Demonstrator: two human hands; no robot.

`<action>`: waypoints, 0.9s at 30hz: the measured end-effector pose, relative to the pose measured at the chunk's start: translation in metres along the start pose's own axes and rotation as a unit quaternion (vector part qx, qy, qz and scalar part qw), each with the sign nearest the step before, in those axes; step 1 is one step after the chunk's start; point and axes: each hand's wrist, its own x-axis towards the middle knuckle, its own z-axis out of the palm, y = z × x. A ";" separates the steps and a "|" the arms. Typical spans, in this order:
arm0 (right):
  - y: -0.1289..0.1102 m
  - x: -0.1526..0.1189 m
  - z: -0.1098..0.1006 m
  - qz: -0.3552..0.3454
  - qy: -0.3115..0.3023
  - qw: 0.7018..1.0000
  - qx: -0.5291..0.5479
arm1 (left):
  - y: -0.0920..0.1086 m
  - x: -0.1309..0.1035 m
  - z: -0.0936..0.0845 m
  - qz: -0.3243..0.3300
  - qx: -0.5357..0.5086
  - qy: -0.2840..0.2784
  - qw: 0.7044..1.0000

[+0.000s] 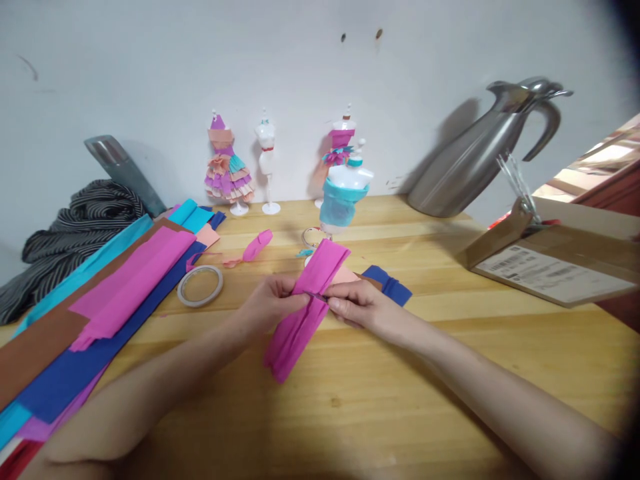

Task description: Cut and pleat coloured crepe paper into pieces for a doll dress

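Note:
A folded magenta paper strip is held at its middle above the wooden table, slanting from upper right to lower left. My left hand is closed on its left side at the middle. My right hand pinches a thin dark strip that crosses the paper's middle. Behind the hands stands a small mannequin wrapped in light blue paper. Peach paper and dark blue paper lie behind my right hand. A tape roll rests left of my left hand.
Coloured paper sheets and a striped cloth lie at left. Further small mannequins stand along the wall, one in a ruffled dress. A steel jug and a cardboard box are at right. A pink scrap lies mid-table.

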 end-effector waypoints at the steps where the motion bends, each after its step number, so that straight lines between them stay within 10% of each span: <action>1: 0.000 0.000 0.000 -0.001 0.000 1.000 0.004 | 0.000 0.000 0.001 0.004 0.000 -0.006 1.000; 27: 0.001 -0.003 0.002 -0.004 -0.001 1.000 -0.009 | -0.002 -0.001 0.001 -0.010 0.000 -0.018 1.000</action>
